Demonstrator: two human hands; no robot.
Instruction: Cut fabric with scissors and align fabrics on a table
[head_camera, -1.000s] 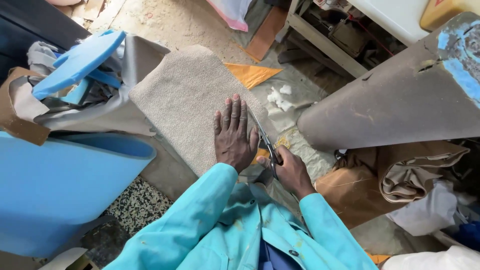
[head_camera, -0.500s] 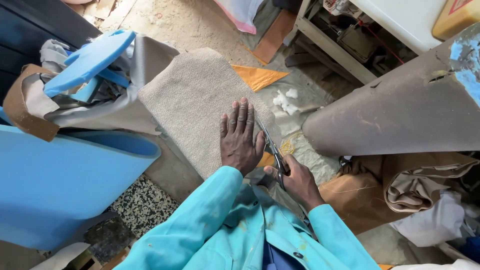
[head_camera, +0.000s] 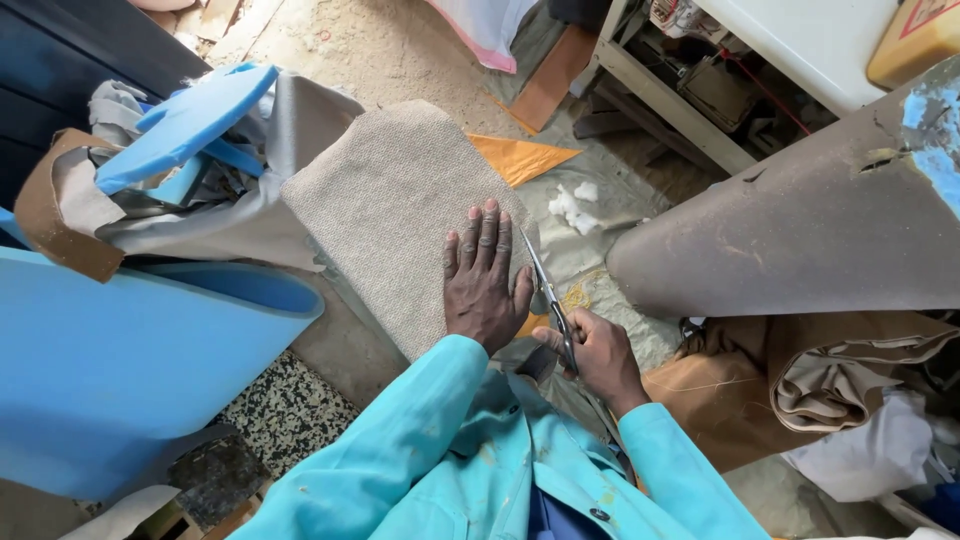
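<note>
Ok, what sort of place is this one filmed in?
Most likely an upholstery workshop. The left hand presses flat a beige fabric panel while the right hand cuts it with scissors. Blue foam sits alongside, and fabric offcuts lie on a dusty floor.

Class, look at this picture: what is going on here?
A person in a turquoise jacket presses the left hand flat on a beige woven fabric panel. The right hand holds metal scissors at the panel's right edge. Blue foam sheets lie to the left.
</note>
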